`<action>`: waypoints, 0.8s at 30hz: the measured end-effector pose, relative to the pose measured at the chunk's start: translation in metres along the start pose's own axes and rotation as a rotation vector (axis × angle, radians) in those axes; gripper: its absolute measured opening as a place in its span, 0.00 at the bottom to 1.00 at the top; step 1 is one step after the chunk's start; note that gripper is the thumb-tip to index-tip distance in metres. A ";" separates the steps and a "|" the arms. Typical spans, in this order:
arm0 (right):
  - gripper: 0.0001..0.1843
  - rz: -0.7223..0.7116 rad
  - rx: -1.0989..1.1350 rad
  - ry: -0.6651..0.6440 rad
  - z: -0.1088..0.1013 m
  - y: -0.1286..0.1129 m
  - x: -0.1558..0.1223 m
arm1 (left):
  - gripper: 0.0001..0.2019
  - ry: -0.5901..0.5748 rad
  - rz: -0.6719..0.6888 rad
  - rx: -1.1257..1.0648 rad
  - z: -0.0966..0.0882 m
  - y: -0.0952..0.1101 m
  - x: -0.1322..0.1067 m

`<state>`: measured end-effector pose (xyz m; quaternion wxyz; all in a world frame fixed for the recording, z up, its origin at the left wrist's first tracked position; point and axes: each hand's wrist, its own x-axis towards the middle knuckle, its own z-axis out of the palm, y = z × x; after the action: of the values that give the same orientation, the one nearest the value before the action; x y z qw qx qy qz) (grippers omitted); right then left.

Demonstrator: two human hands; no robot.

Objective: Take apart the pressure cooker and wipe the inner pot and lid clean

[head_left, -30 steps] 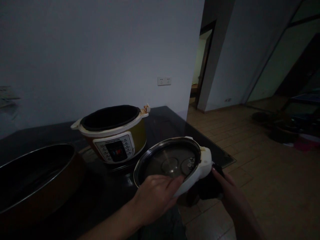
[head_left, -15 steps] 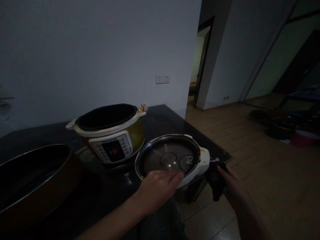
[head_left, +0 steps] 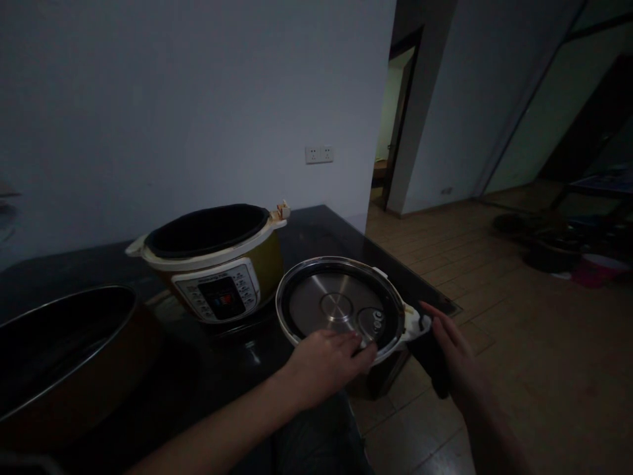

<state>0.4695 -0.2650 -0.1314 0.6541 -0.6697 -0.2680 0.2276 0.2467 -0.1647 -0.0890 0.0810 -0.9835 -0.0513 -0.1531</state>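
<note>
My left hand (head_left: pixel 329 366) is closed over the near rim of a round pressure cooker lid (head_left: pixel 316 303), whose metal underside and black seal face up. The lid is tilted toward me, with its white hinge end pointing right. At that end, my right hand (head_left: pixel 459 359) holds a dark cloth (head_left: pixel 429 356) against the white plastic. Part of the cloth is hidden by the fingers and the dim light. Behind and left of the lid, the open electric pressure cooker (head_left: pixel 270 267) shows a dark inside and a lit front panel.
A large dark pan (head_left: pixel 119 343) stands at the left on the black tabletop (head_left: pixel 321 231). Its right edge drops to a tiled floor (head_left: pixel 420 251). A wall socket (head_left: pixel 319 154) is behind, and a pink basin (head_left: pixel 598 270) lies far right.
The lid has tilted up more toward me, showing more of its underside. My right hand and the cloth have shifted closer around the white hinge end. My left hand keeps its hold.
</note>
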 end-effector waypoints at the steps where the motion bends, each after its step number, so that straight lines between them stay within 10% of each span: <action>1: 0.33 0.005 -0.026 0.011 0.002 0.000 0.001 | 0.15 -0.002 0.010 0.011 0.000 0.000 0.001; 24: 0.34 -0.115 -0.087 -0.001 0.048 0.025 0.007 | 0.18 -0.077 0.001 0.213 0.013 -0.071 0.006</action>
<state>0.4445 -0.2244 -0.1585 0.6363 -0.6809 -0.3160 0.1780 0.2471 -0.0922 -0.0888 0.1829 -0.9746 -0.0697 -0.1089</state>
